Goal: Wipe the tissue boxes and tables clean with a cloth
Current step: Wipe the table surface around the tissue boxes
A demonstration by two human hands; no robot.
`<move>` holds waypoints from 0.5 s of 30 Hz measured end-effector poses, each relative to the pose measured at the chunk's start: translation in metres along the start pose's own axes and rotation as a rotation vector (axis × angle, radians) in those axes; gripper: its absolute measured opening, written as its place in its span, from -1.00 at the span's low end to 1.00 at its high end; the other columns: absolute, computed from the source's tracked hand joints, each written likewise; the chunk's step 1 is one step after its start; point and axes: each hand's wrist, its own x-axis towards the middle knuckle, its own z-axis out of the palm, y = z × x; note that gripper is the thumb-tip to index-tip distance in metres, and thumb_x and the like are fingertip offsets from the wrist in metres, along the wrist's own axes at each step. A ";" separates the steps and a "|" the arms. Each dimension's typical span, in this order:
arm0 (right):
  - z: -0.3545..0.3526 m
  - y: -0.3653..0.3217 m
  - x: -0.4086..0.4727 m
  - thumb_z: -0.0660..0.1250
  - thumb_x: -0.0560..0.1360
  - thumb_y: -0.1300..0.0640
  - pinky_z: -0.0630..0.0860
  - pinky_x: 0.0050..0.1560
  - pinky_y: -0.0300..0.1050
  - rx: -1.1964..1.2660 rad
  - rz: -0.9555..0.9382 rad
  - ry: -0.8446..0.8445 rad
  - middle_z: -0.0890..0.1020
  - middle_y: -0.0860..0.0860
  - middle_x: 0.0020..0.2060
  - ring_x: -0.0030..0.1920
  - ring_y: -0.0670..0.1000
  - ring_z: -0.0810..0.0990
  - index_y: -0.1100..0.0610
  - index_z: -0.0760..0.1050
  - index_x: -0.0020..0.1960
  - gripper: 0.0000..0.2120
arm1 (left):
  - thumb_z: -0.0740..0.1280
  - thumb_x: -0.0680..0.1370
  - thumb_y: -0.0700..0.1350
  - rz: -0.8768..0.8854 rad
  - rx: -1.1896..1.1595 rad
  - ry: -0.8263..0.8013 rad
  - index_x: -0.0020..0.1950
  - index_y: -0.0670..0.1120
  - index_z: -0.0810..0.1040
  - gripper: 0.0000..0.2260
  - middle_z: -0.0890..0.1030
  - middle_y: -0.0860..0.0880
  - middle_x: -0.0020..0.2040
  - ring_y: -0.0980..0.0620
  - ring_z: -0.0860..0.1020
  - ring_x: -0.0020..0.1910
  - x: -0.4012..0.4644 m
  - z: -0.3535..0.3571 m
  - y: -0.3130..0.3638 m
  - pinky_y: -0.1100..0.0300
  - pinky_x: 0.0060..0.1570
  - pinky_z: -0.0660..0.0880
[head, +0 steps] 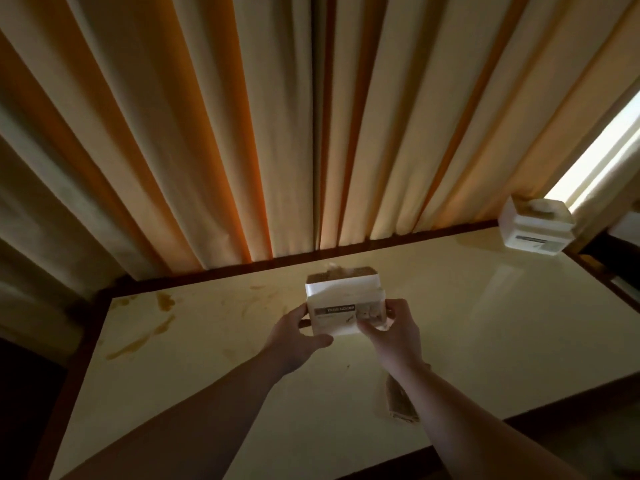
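A white tissue box (341, 299) with a dark label and a brown top is held just above the cream table (485, 323), near its far middle. My left hand (298, 332) grips the box's lower left side, thumb underneath. My right hand (394, 323) grips its right side; a small white bit shows at the fingertips, and I cannot tell what it is. A brownish cloth (398, 401) lies crumpled on the table, partly hidden under my right forearm. A second white tissue box (533, 233) stands at the table's far right corner.
Brown smears (152, 327) mark the table's left part, with fainter ones near the far edge. Long orange and cream curtains (277, 133) hang right behind the table. A dark wooden rim (381, 242) frames the table. A bright window gap (609, 157) shows at the right.
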 end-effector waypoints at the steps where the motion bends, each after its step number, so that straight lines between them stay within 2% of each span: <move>1: 0.002 0.002 0.000 0.63 0.43 -0.02 0.40 -0.24 -0.29 -0.016 0.000 0.021 0.62 -0.12 0.01 0.00 -0.04 0.60 -0.01 0.44 0.16 -0.54 | 0.60 0.34 0.12 0.018 -0.007 -0.015 0.49 0.14 0.44 -0.26 0.55 0.18 0.24 0.06 0.54 0.27 0.005 0.002 -0.004 -0.01 0.25 0.56; 4: 0.006 0.013 0.001 0.63 0.41 0.00 0.39 -0.25 -0.19 -0.076 0.031 0.062 0.60 -0.06 0.02 0.03 0.04 0.59 -0.01 0.39 0.13 -0.52 | 0.60 0.42 -0.05 0.057 -0.002 -0.053 0.57 0.08 0.36 -0.24 0.43 0.10 0.22 0.04 0.51 0.28 0.019 0.007 -0.009 0.12 0.19 0.53; 7: 0.010 0.021 0.003 0.67 0.36 0.10 0.44 -0.23 -0.20 -0.080 0.092 0.028 0.66 -0.03 0.07 0.02 0.00 0.62 0.01 0.41 0.17 -0.46 | 0.60 0.43 -0.08 0.082 0.003 -0.105 0.57 0.10 0.36 -0.24 0.42 0.05 0.20 0.02 0.53 0.25 0.033 0.009 -0.013 0.14 0.13 0.53; 10: 0.013 0.021 0.003 0.72 0.29 0.14 0.44 -0.17 -0.30 -0.058 0.152 -0.032 0.63 -0.07 0.09 0.05 -0.05 0.60 0.05 0.43 0.26 -0.33 | 0.61 0.43 -0.05 0.065 0.011 -0.144 0.63 0.09 0.25 -0.15 0.42 0.01 0.36 0.01 0.47 0.32 0.044 0.008 -0.021 0.12 0.18 0.49; 12: 0.018 0.024 0.002 0.73 0.26 0.14 0.44 -0.10 -0.29 -0.056 0.164 -0.072 0.61 -0.07 0.15 0.14 -0.04 0.59 0.03 0.43 0.29 -0.29 | 0.62 0.42 -0.06 0.045 -0.004 -0.141 0.66 0.06 0.18 -0.08 0.40 0.00 0.46 -0.01 0.43 0.37 0.050 0.007 -0.027 0.11 0.21 0.47; 15: 0.024 0.025 -0.003 0.71 0.29 0.13 0.41 -0.10 -0.30 -0.083 0.199 -0.127 0.55 -0.07 0.17 0.15 -0.04 0.53 0.01 0.43 0.30 -0.31 | 0.62 0.43 -0.09 -0.015 -0.014 -0.174 0.66 0.01 0.10 -0.04 0.35 0.00 0.56 -0.06 0.38 0.45 0.055 0.006 -0.035 0.15 0.15 0.45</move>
